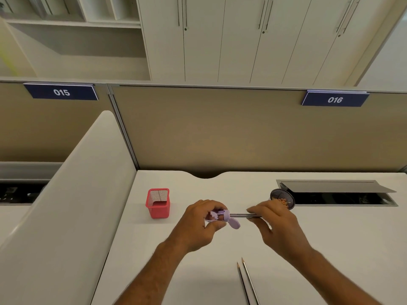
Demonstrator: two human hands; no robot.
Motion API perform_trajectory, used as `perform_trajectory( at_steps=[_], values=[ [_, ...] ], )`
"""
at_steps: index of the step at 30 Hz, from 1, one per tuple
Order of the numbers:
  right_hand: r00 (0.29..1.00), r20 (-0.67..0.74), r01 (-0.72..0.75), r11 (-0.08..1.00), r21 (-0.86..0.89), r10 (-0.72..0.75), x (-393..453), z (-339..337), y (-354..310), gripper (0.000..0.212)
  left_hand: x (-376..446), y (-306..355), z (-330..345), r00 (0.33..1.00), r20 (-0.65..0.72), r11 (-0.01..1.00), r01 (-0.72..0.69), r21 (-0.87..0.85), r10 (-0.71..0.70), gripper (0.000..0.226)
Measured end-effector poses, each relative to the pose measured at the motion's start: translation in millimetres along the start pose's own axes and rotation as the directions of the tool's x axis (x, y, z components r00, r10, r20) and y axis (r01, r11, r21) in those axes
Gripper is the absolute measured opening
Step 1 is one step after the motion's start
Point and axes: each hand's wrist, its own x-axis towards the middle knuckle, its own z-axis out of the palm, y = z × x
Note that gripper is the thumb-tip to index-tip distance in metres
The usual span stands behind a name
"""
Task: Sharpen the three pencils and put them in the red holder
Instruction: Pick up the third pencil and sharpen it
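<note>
- The left hand [203, 219] curls its fingers and thumb round a lilac sharpener [220, 217], whose lid hangs open on the side toward the right hand.
- The right hand [273, 219] pinches a pencil [242, 215] between its fingers and thumb; the pencil lies level between the two hands, its far end inside the sharpener.
- Both hands are held above the white table [330, 238].
- The red holder [158, 203], a mesh cup, stands upright on the table just beyond and to the outer side of the left hand, apart from it.
- Two more pencils [247, 280] lie side by side on the table nearer the person than the right hand, under its forearm, their sharp tips pointing away from the person.
- A small dark round dish [282, 197] with what look like shavings in it sits on the table just beyond the right hand, partly hidden by its knuckles.
- Past the dish, an open cable hatch [334, 190] is set into the table, its flap raised.
</note>
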Motion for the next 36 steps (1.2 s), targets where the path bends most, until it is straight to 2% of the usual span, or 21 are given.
perform_trajectory(
  at_steps=[2, 5, 7, 11, 15, 18, 21, 22, 24, 25, 27, 29, 31, 32, 34, 36],
  values=[
    [0.990, -0.033, 0.136, 0.989, -0.054, -0.137, 1.8, -2.2, 2.5, 0.013, 2.1, 3.1, -5.6, 0.997, 0.053, 0.995, 0.056, -0.080, -0.052, 0.022],
    [0.950, -0.028, 0.305, 0.942, -0.140, -0.312, 3.5, -5.8, 5.9, 0.014, 4.5, 5.3, -13.3, 0.984, 0.142, 0.980, 0.127, -0.155, -0.106, 0.015],
    [0.927, -0.005, 0.368, 0.912, -0.180, -0.375, 5.5, -7.9, 5.3, 0.015, 5.3, 5.0, -15.4, 0.976, 0.178, 0.973, 0.154, -0.170, -0.123, 0.014],
    [0.905, 0.062, 0.425, 0.878, -0.220, -0.422, 9.8, -11.0, 1.7, 0.018, 5.6, 5.4, -12.9, 0.974, 0.190, 0.971, 0.159, -0.179, -0.124, 0.011],
    [0.917, 0.149, 0.394, 0.898, -0.197, -0.369, 6.9, -13.4, -1.5, 0.025, 5.1, 6.9, -10.6, 0.981, 0.172, 0.976, 0.122, -0.182, -0.090, 0.011],
    [0.936, 0.254, 0.283, 0.950, -0.131, -0.244, 7.5, -17.4, -6.5, 0.029, 3.2, 7.9, -7.8, 0.987, 0.144, 0.981, 0.099, -0.169, -0.075, 0.018],
    [0.933, 0.361, -0.003, 1.000, 0.010, -0.001, 15.2, -18.8, -8.6, 0.027, 2.1, 8.6, -5.1, 0.996, 0.087, 0.989, 0.032, -0.147, -0.020, 0.022],
    [0.898, 0.431, -0.139, 0.985, 0.104, 0.082, 17.3, -17.7, -6.5, 0.026, 2.3, 9.0, -4.6, 0.998, 0.069, 0.993, -0.005, -0.122, 0.013, 0.023],
    [0.798, 0.572, -0.390, 0.887, 0.249, 0.190, 20.7, -18.2, -3.1, 0.029, 3.5, 9.7, -3.7, 0.996, 0.061, 0.996, -0.061, -0.071, 0.065, 0.022],
    [0.758, 0.616, -0.477, 0.828, 0.295, 0.217, 22.2, -19.9, -2.7, 0.031, 4.2, 9.8, -3.4, 0.995, 0.069, 0.996, -0.069, -0.054, 0.073, 0.021],
    [0.742, 0.630, -0.525, 0.782, 0.335, 0.229, 23.8, -22.9, -3.3, 0.028, 5.9, 9.5, -1.9, 0.994, 0.092, 0.998, -0.046, -0.050, 0.050, 0.021],
    [0.810, 0.545, -0.423, 0.860, 0.287, 0.216, 24.0, -24.1, -5.7, 0.012, 7.3, 9.4, -0.3, 0.994, 0.114, 0.996, 0.012, -0.083, -0.002, 0.023],
    [0.910, 0.397, -0.214, 0.957, 0.194, 0.123, 24.5, -24.2, -8.8, 0.009, 8.0, 9.3, -0.1, 0.992, 0.118, 0.990, 0.061, -0.126, -0.046, 0.022],
    [0.946, 0.324, -0.073, 0.989, 0.131, 0.027, 23.6, -24.1, -9.1, 0.011, 8.6, 9.4, -0.7, 0.992, 0.116, 0.986, 0.075, -0.147, -0.058, 0.022],
    [0.948, 0.233, 0.235, 0.970, -0.055, -0.217, 17.7, -20.5, -6.3, 0.020, 9.5, 8.9, -4.1, 0.991, 0.119, 0.982, 0.087, -0.170, -0.067, 0.019],
    [0.924, 0.169, 0.371, 0.909, -0.188, -0.343, 12.4, -17.1, -3.5, 0.022, 10.2, 9.1, -7.0, 0.989, 0.135, 0.981, 0.088, -0.174, -0.065, 0.017]
  ],
)
